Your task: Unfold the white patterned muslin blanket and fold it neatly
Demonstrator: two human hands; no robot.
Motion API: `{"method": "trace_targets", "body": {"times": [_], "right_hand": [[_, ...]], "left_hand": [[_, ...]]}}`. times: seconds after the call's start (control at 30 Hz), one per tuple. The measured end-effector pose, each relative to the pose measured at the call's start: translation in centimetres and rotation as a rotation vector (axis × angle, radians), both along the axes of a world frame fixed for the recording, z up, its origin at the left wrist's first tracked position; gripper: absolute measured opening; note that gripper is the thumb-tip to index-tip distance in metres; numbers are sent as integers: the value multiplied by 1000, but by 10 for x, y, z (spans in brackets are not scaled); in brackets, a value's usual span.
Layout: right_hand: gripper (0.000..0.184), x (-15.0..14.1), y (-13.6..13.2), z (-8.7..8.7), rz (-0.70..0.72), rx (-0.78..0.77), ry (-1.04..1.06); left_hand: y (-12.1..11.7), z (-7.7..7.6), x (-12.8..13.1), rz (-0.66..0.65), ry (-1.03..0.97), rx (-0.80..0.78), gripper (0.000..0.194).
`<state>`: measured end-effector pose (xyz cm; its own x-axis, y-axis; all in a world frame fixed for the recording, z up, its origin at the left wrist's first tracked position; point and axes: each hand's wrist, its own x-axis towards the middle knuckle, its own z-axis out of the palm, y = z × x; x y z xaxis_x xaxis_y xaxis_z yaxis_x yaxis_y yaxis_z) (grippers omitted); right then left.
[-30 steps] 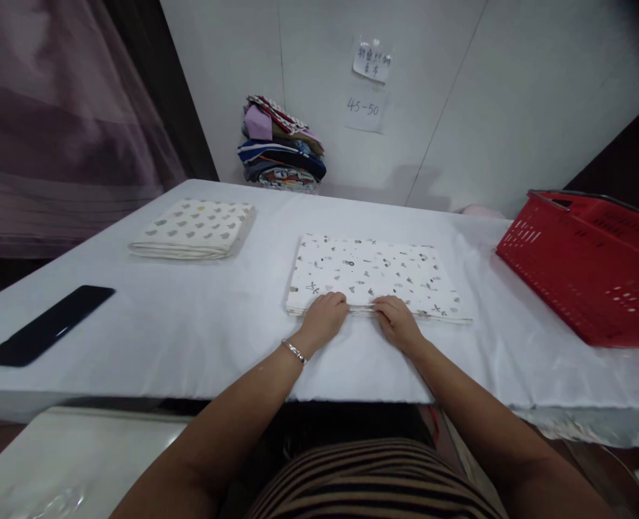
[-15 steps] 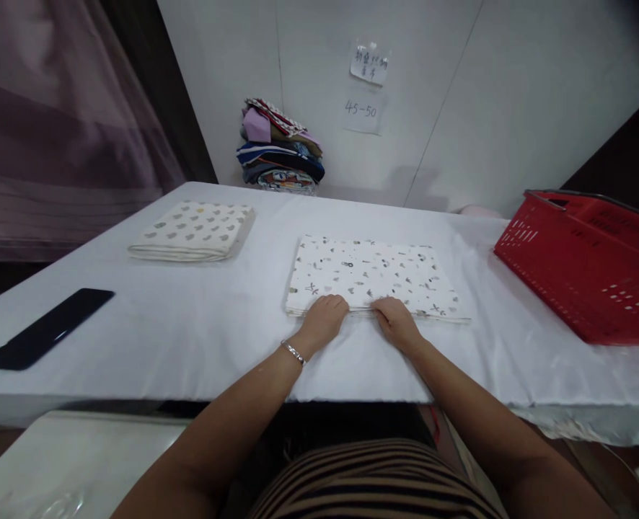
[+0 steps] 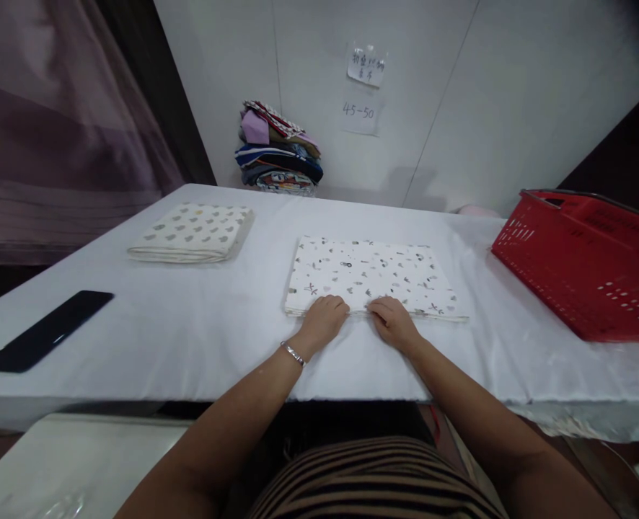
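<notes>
A white cloth (image 3: pixel 373 274) with small grey and beige prints lies folded flat in a rectangle before me. My left hand (image 3: pixel 324 317) is closed on its near edge, left of the middle, with a silver bracelet at the wrist. A short way to the right, my right hand (image 3: pixel 392 321) grips the same edge, fingers on top and thumb hidden. Both hands rest low against the table. Farther left lies another folded cloth (image 3: pixel 195 232), cream with rows of grey motifs, touched by neither hand.
The table (image 3: pixel 216 324) has a white cover. A red plastic basket (image 3: pixel 584 267) stands at the right. On the left lies a flat black object (image 3: pixel 49 330). A stack of folded fabrics (image 3: pixel 280 151) rises by the wall, beside paper notes (image 3: pixel 360 115). A white surface (image 3: pixel 76 461) is below left.
Almost nothing differs. My right hand has shifted very slightly left along the cloth's near edge, and the view has tilted a little.
</notes>
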<state>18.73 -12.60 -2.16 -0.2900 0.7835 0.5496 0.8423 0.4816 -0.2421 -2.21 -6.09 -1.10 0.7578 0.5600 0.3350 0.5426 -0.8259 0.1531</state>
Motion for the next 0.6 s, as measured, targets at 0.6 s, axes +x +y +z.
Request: {"method": "trace_targets", "body": {"times": [0.6], "right_hand": [[22,33,-19,1,-91,14,-15]], "left_hand": [[3,1,-1,-45,-29,9,18]]}}
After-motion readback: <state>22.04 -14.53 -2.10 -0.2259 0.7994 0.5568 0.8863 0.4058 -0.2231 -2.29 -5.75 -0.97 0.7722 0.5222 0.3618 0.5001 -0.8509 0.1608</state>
